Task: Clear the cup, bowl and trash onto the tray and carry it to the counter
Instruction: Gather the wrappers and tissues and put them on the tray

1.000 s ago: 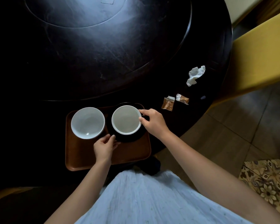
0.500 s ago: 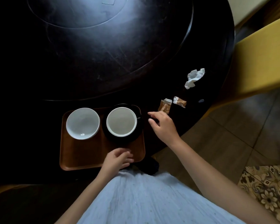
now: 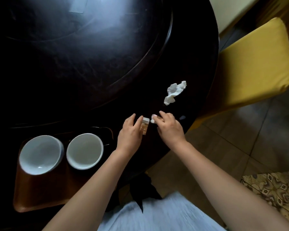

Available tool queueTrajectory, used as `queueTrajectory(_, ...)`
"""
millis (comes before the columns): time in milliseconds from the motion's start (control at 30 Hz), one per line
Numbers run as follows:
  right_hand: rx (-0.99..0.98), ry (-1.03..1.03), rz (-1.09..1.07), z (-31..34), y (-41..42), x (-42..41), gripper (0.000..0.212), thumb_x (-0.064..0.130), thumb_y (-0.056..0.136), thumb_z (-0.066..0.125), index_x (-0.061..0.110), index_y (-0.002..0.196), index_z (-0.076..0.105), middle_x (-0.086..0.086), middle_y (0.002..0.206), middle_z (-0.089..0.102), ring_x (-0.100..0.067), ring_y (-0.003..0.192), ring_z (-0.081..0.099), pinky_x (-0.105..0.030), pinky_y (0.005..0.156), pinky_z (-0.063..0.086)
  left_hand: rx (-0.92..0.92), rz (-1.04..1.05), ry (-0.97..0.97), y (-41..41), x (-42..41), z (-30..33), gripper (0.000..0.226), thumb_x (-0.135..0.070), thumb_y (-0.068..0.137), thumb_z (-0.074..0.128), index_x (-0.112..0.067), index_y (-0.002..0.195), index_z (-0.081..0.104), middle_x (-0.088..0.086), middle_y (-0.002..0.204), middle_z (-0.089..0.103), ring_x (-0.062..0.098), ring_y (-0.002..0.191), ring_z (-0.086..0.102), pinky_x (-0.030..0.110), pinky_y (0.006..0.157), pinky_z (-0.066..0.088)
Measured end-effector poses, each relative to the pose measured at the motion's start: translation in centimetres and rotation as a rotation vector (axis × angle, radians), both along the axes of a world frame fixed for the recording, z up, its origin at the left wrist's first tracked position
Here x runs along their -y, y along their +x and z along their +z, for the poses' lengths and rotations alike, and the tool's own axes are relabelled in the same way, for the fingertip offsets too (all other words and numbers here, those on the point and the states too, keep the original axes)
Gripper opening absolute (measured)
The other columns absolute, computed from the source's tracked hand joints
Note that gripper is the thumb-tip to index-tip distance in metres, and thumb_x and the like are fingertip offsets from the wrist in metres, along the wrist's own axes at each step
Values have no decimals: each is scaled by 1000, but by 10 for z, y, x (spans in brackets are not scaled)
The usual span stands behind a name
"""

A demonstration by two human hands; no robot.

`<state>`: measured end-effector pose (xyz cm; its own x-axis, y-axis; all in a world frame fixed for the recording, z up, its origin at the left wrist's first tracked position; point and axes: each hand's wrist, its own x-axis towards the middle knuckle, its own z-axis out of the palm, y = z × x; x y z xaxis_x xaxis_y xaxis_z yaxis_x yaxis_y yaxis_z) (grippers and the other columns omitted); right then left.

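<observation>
A brown tray (image 3: 40, 199) lies on the dark round table (image 3: 83, 64) at its near edge. On the tray stand a white bowl (image 3: 40, 154) and, to its right, a white cup (image 3: 85, 150) on a dark saucer. Right of the tray, my left hand (image 3: 129, 134) rests with spread fingers against a brown snack wrapper (image 3: 144, 128). My right hand (image 3: 169, 129) is curled over a second small wrapper (image 3: 154, 118), whose white end shows past the fingertips. A crumpled white tissue (image 3: 174, 91) lies on the table beyond both hands.
A yellow chair cushion (image 3: 254, 64) stands close to the table's right edge. Tiled floor (image 3: 240, 147) and a patterned mat (image 3: 274, 190) are at the lower right. My light skirt (image 3: 157, 217) fills the bottom.
Both hands left the cup and tray and moved right to the two wrappers. The view shifted right, so the tray now sits at the lower left.
</observation>
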<state>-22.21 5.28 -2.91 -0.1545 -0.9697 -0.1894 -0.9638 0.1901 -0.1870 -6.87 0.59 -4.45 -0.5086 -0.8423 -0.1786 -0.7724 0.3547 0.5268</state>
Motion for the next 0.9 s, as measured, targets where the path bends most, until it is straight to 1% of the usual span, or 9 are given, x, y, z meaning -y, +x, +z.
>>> queueTrajectory(133,2,-12,71,-8,-9,4,43,3,91,46,14,133,44,-11,119,57,-29,108,50,-39,85,47,100,62,-22,-19,4,-13,49,-17,90,52,-6,136,38,16,130,48,29,118,45,38,82,52)
queueTrajectory(233,44,-49,66,-11,-13,5,37,-2,89,47,9,124,52,-12,111,60,-28,102,53,-38,80,51,26,172,-3,-27,1,-12,33,-10,86,56,-6,118,52,11,107,55,23,96,53,31,67,49)
queueTrajectory(367,103,-91,47,-11,-16,9,20,-6,86,49,2,101,61,-14,97,62,-29,90,55,-36,63,52,-81,311,74,-31,1,-9,21,-5,79,61,-13,98,55,1,88,56,14,76,53,21,60,40)
queueTrajectory(467,184,-142,7,-14,-19,9,13,-9,83,53,-1,85,62,-17,83,61,-31,80,56,-34,56,46,-117,425,173,-31,1,-9,13,-8,78,64,-14,89,61,0,83,60,13,74,57,21,60,41)
queueTrajectory(533,274,-171,-92,-15,-21,10,10,-6,83,54,0,80,61,-15,82,60,-29,80,55,-34,61,46,-151,496,240,-30,2,-10,11,-8,78,64,-14,87,66,-1,84,64,12,76,60,20,63,44)
queueTrajectory(633,432,-284,-259,-10,-23,9,5,-3,80,62,0,78,65,-14,80,63,-25,79,59,-36,69,52,-241,591,312,-29,4,-5,11,-8,78,64,-13,84,71,-6,76,65,7,76,61,7,61,42)
queueTrajectory(700,472,-433,-257,-2,-20,3,6,-4,77,68,2,79,68,-12,76,64,-23,75,61,-32,67,54,-307,652,379,-30,4,-1,10,-11,79,65,-12,86,72,-4,78,68,10,78,64,15,68,49)
queueTrajectory(767,467,-548,-199,4,-16,-4,9,-4,76,69,2,82,69,-10,74,65,-20,73,60,-26,68,52,-423,694,507,-33,4,5,10,-13,80,66,-11,87,72,5,85,72,17,82,68,29,75,55)
queueTrajectory(900,385,-597,-138,3,-11,-12,11,-4,77,68,2,86,72,-10,76,66,-22,75,62,-25,71,52,-782,706,923,-46,1,25,12,-14,83,63,-11,86,74,12,89,75,19,85,72,23,66,55)
